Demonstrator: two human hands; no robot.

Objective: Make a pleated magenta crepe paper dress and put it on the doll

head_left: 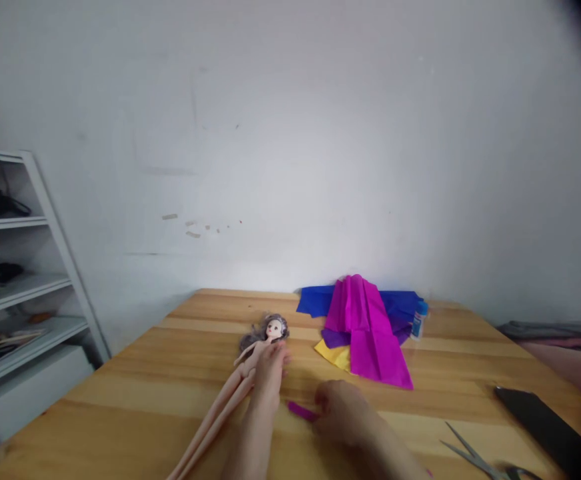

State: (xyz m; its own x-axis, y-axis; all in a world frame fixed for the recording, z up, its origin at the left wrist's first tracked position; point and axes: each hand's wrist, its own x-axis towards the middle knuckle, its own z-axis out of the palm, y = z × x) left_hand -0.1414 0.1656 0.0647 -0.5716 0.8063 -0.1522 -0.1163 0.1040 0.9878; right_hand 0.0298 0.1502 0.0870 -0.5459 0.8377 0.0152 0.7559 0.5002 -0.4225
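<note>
Wooden table (135, 400) with one doll (260, 347) lying face up near its middle, head toward the wall. The left hand (270, 367) lies flat across the doll's body, fingers loosely extended. The right hand (343, 410) is curled at one magenta strip (300, 410) just beside the doll; whether it pinches the strip cannot be told. Pressing the doll steady and lifting the strip by its end seems wise, since thin paper probably tears easily. Beyond lie four paper sheets (365, 327), blue, magenta, purple and yellow; one glue bottle (419, 319); one pair of scissors (475, 457).

Magenta sheet (370, 330) over blue sheet (315, 300) and yellow sheet (333, 355); grey-haired doll (250, 367); light wooden table (145, 400)
</note>
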